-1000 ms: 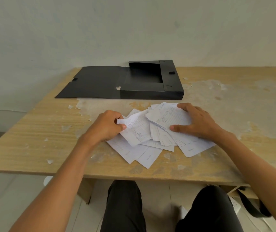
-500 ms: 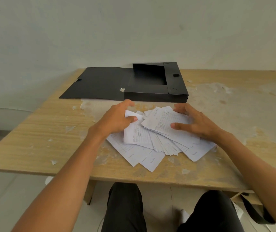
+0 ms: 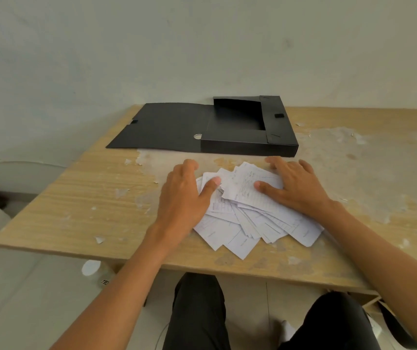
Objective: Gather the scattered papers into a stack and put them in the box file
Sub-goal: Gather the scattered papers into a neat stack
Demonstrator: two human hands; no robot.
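Head view, papers [image 3: 247,223] beneath both flat hands [image 3: 240,195]

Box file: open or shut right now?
Open. The box file has its lid flap lying flat to the left, and its tray looks empty.

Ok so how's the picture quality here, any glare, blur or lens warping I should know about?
Head view: soft, even light, no glare and only faint shadows under the hands, left, right; wide-angle bending curves the table edges; print on the papers is too soft to read; the box file interior is dark, with little detail.
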